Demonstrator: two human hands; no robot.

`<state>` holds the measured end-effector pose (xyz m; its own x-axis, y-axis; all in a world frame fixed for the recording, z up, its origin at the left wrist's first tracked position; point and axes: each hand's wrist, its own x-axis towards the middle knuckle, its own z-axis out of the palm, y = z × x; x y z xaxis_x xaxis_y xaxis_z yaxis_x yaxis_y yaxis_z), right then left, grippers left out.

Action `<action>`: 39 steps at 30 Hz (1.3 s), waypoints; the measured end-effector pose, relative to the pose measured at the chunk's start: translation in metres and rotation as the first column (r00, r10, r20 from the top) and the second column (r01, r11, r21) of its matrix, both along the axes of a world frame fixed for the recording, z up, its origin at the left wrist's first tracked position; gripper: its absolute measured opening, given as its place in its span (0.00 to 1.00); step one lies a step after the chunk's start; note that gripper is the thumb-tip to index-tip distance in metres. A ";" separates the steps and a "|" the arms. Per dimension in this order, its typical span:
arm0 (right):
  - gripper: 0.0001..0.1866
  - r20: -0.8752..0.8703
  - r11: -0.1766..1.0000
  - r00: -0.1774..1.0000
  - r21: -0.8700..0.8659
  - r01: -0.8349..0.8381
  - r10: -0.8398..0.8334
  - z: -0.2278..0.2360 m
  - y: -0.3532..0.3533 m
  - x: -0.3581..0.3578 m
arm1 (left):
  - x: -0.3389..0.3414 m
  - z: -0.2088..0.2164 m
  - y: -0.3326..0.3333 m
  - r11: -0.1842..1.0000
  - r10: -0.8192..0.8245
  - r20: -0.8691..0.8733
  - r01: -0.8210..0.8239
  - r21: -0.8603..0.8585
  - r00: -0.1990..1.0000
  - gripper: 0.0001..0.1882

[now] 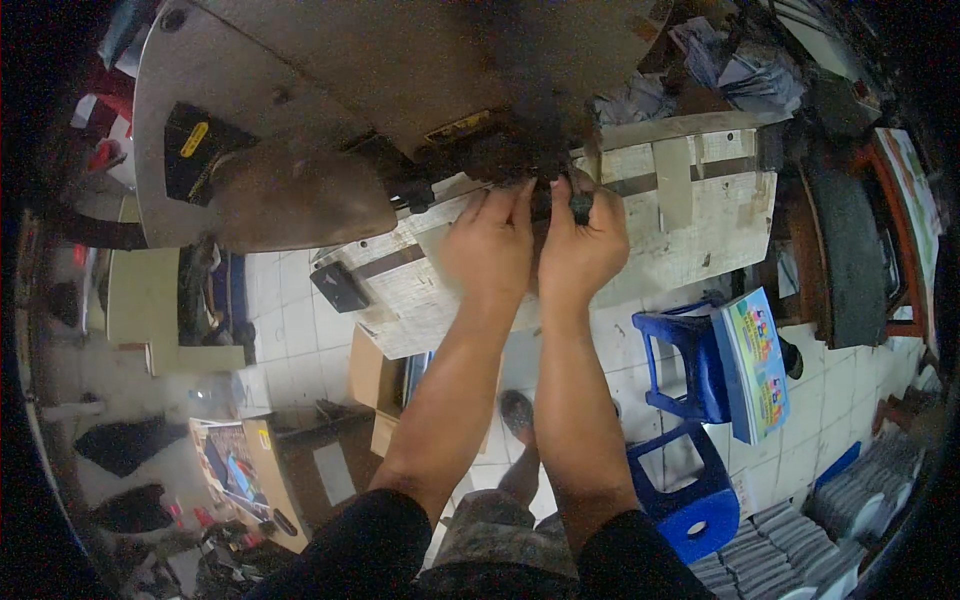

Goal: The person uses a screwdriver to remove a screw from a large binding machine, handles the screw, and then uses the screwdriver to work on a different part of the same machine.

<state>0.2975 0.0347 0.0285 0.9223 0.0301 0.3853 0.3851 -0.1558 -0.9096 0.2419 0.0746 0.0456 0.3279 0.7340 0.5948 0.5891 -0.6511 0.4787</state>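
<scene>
Both my hands reach up side by side to the dark mechanism (pixel 505 152) of a large grey machine (pixel 330 60). My left hand (pixel 488 245) is closed, its fingertips pressed together at the mechanism's lower edge. My right hand (pixel 583 245) is closed too, thumb and fingers bent around a small dark knob-like part (pixel 580 207). What the fingertips pinch is too dark and small to make out. Below the hands lies a worn, whitish work table (pixel 700 225) with brown tape strips. A rounded brown cover (pixel 300 200) juts out left of my left hand.
A black block (pixel 340 287) sits on the table's left end. Blue plastic stools (pixel 690 500) stand at the lower right, with a stack of colourful booklets (pixel 752 365) on one. Cardboard boxes (pixel 275 480) stand lower left. Piles of printed paper (pixel 790 545) lie at right.
</scene>
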 end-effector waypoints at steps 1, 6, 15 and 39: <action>0.09 0.017 1.000 1.000 0.007 -0.003 0.003 0.000 0.000 0.001 | 0.000 0.000 0.001 1.000 0.007 -0.005 -0.007 -0.012 1.000 0.09; 0.08 -0.025 0.998 0.998 -0.024 -0.066 0.066 0.002 -0.007 0.005 | 0.001 0.004 0.002 0.998 0.066 -0.074 -0.066 -0.001 0.995 0.11; 0.13 0.140 0.925 0.919 -0.151 -0.348 0.368 -0.011 -0.060 0.032 | 0.000 0.005 0.001 0.997 0.041 0.026 -0.039 -0.072 0.999 0.11; 0.41 0.178 0.501 0.600 -0.752 -0.428 0.780 0.021 -0.067 0.073 | 0.006 -0.006 -0.003 0.970 0.158 0.099 -0.136 -0.201 0.983 0.14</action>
<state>0.3709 -0.0323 0.0493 0.2805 0.8787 0.3862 0.9124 -0.1190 -0.3917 0.2481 0.0719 0.0394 0.1467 0.8731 0.4648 0.6061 -0.4507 0.6553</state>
